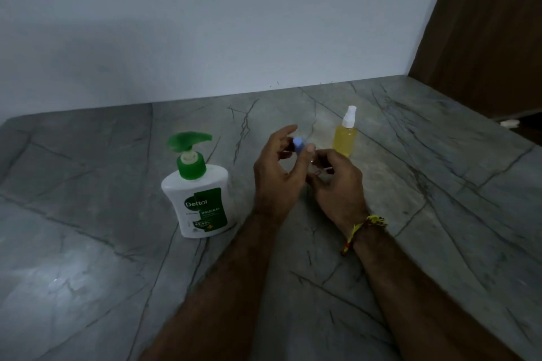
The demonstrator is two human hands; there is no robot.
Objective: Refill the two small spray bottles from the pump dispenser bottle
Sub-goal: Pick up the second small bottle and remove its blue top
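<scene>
A white plastic pump dispenser bottle with green pump head (199, 193) stands upright at left. A small clear spray bottle of yellow liquid, white nozzle (345, 135), stands upright farther right. A pale blue cap (299, 146) shows between them; its bottle is hidden.

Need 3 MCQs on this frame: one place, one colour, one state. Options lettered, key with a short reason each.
1. Where does the pump dispenser bottle stand?
A. left of both hands
B. right of both hands
C. in the left hand

2. What colour is the liquid in the standing spray bottle?
A. blue
B. yellow
C. red

3. Is the standing spray bottle's top on?
A. on
B. off, lying beside it
C. missing

Key: 1 A, it stands on the counter left of the hands. 2 B, the body shows yellow. 3 A, the white sprayer sits on its neck.
</scene>
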